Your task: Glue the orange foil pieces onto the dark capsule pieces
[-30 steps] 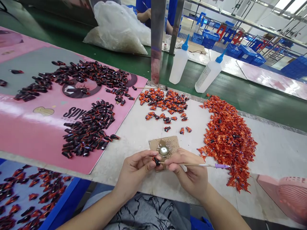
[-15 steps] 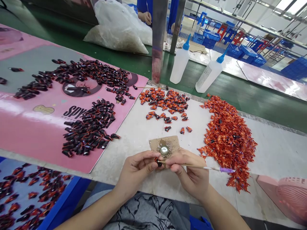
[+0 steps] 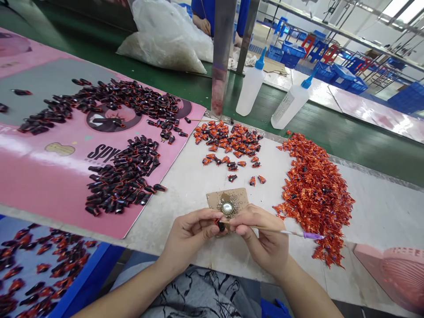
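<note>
My left hand (image 3: 190, 236) is closed in a pinch on a small dark piece with red trim (image 3: 220, 225). My right hand (image 3: 263, 238) grips a thin stick with a purple end (image 3: 281, 231), its tip against that piece. Just beyond my fingers lies a brown card (image 3: 228, 201) with a shiny blob of glue (image 3: 227, 208) on it. A big heap of orange foil pieces (image 3: 314, 190) lies to the right. A smaller group of orange-and-black pieces (image 3: 230, 141) lies straight ahead.
Piles of dark finished pieces (image 3: 124, 176) cover a pink sheet (image 3: 49, 176) on the left. Two white squeeze bottles with blue caps (image 3: 250, 86) (image 3: 291, 104) stand by a metal post (image 3: 221, 53). A plastic bag (image 3: 165, 37) and another person in blue (image 3: 202, 17) are behind.
The hands have stayed in place. The stick tip has shifted slightly against the small piece, and the view has drifted a little.
</note>
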Available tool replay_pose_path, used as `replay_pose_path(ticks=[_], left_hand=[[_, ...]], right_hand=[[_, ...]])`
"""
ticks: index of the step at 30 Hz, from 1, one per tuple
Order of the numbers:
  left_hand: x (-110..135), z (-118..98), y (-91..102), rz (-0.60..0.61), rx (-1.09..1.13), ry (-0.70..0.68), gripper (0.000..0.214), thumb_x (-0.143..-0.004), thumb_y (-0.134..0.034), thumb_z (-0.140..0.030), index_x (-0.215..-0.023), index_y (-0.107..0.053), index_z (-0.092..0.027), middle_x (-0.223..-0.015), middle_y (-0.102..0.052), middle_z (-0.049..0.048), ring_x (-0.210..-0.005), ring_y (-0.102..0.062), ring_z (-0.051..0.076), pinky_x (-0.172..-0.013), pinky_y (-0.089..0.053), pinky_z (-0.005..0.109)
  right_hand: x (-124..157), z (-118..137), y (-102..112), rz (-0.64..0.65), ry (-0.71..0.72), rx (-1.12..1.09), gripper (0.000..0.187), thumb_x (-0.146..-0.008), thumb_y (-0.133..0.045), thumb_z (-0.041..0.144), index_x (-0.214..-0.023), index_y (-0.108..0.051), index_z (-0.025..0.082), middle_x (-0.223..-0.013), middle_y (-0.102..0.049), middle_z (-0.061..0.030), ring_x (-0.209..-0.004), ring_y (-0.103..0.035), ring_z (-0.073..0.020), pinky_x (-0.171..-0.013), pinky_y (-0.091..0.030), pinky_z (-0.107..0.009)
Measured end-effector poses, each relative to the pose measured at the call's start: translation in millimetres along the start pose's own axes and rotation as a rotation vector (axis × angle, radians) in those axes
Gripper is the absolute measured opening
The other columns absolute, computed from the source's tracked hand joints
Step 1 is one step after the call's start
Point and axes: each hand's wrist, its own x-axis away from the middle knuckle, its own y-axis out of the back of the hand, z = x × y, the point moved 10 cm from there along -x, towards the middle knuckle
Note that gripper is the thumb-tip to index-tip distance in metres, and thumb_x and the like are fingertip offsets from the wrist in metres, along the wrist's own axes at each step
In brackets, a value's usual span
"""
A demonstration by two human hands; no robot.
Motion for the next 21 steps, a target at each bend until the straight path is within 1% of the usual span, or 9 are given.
replay_pose_path(ticks=[10, 13, 15, 17, 18, 19, 20, 21], left_hand=[[-0.4, -2.1, 0.7, -0.031, -0.010, 0.002, 0.022, -0.061, -0.090, -0.035, -0.076, -0.081, -0.021, -0.075, -0.078, 0.0079, -0.063, -0.072, 0.020, -0.061, -0.062, 0.028], [-0.2, -1.1, 0.9, -0.039, -0.002, 0.016, 0.023, -0.060, -0.091, -0.035, -0.075, -0.081, -0.021, -0.074, -0.078, 0.0080, -0.063, -0.072, 0.020, -0.061, -0.063, 0.028], [-0.2, -0.7, 0.2, -0.034, 0.023, 0.022, 0.023, -0.061, -0.091, -0.035, -0.076, -0.081, -0.021, -0.074, -0.078, 0.0072, -0.060, -0.071, 0.018, -0.061, -0.063, 0.028], [-0.3, -0.3, 0.2, -0.037, 0.036, 0.031, 0.025, -0.060, -0.092, -0.035, -0.076, -0.080, -0.020, -0.073, -0.078, 0.0071, -0.057, -0.070, 0.018, -0.061, -0.063, 0.030], [-0.4, -0.1, 0.1, -0.039, 0.038, 0.035, 0.026, -0.060, -0.092, -0.036, -0.076, -0.080, -0.019, -0.072, -0.078, 0.0072, -0.056, -0.070, 0.018, -0.061, -0.063, 0.031], [-0.5, 0.0, 0.0, -0.041, 0.038, 0.039, 0.027, -0.059, -0.092, -0.036, -0.075, -0.080, -0.018, -0.072, -0.078, 0.0074, -0.056, -0.070, 0.018, -0.061, -0.063, 0.032], [-0.5, 0.0, -0.4, -0.041, 0.038, 0.042, 0.027, -0.059, -0.092, -0.036, -0.075, -0.080, -0.018, -0.072, -0.077, 0.0073, -0.056, -0.070, 0.018, -0.061, -0.063, 0.031], [-0.5, -0.2, -0.7, -0.041, 0.040, 0.042, 0.026, -0.059, -0.092, -0.036, -0.075, -0.080, -0.018, -0.072, -0.077, 0.0072, -0.056, -0.070, 0.018, -0.061, -0.063, 0.031]], right_hand=[[-0.2, -1.5, -0.8, -0.002, -0.011, 0.000, 0.019, -0.099, -0.052, 0.026, -0.093, -0.068, 0.019, -0.073, -0.073, -0.0050, -0.068, -0.068, -0.0160, -0.062, -0.055, -0.029], [1.5, -3.3, 6.5, -0.042, -0.040, -0.022, 0.019, -0.099, -0.053, 0.028, -0.095, -0.070, 0.020, -0.075, -0.073, -0.0047, -0.068, -0.068, -0.0161, -0.061, -0.055, -0.029], [3.1, -6.2, 21.4, -0.130, -0.074, -0.022, 0.020, -0.100, -0.051, 0.029, -0.103, -0.070, 0.022, -0.079, -0.074, -0.0051, -0.067, -0.067, -0.0158, -0.060, -0.054, -0.029], [6.0, -8.6, 47.2, -0.281, -0.103, -0.001, 0.022, -0.102, -0.047, 0.028, -0.109, -0.067, 0.024, -0.085, -0.076, -0.0059, -0.064, -0.066, -0.0157, -0.059, -0.054, -0.031], [8.3, -8.9, 63.4, -0.369, -0.110, 0.023, 0.022, -0.102, -0.046, 0.028, -0.108, -0.066, 0.023, -0.087, -0.077, -0.0063, -0.063, -0.066, -0.0162, -0.060, -0.054, -0.032], [11.0, -7.7, 80.7, -0.456, -0.106, 0.063, 0.022, -0.102, -0.046, 0.030, -0.102, -0.066, 0.022, -0.087, -0.076, -0.0069, -0.063, -0.067, -0.0172, -0.060, -0.054, -0.034], [13.5, -5.6, 97.8, -0.526, -0.100, 0.127, 0.024, -0.101, -0.046, 0.033, -0.091, -0.065, 0.021, -0.084, -0.076, -0.0072, -0.063, -0.067, -0.0184, -0.059, -0.054, -0.034], [14.6, -3.9, 112.4, -0.558, -0.102, 0.206, 0.031, -0.100, -0.047, 0.037, -0.078, -0.061, 0.021, -0.081, -0.075, -0.0072, -0.064, -0.068, -0.0196, -0.059, -0.053, -0.035]])
